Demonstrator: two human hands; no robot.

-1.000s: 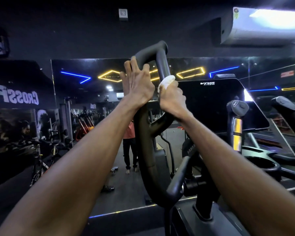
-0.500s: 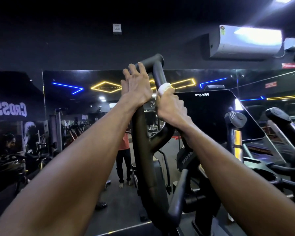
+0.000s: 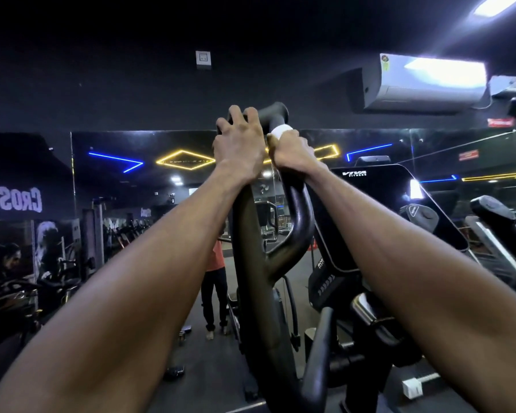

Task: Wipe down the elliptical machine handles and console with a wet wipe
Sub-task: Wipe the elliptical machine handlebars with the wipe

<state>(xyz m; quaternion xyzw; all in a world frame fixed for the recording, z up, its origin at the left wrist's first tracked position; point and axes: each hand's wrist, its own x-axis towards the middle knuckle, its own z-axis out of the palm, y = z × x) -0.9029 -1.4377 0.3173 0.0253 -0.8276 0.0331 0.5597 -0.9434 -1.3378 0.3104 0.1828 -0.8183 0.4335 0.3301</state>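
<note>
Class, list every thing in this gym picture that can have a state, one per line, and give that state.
left hand: fingers curled round the handle top
right hand: grips the wipe against the handle
wet wipe: bunched, pressed to the handle
handle: upright, held by both hands
console screen: dark
air conditioner: mounted high on the wall; running or not cannot be told
ceiling light: lit

The console (image 3: 379,204) bore "VIVA FITNESS" in white; the wall mirror (image 3: 27,174) showed reversed lettering "CROSS".
</note>
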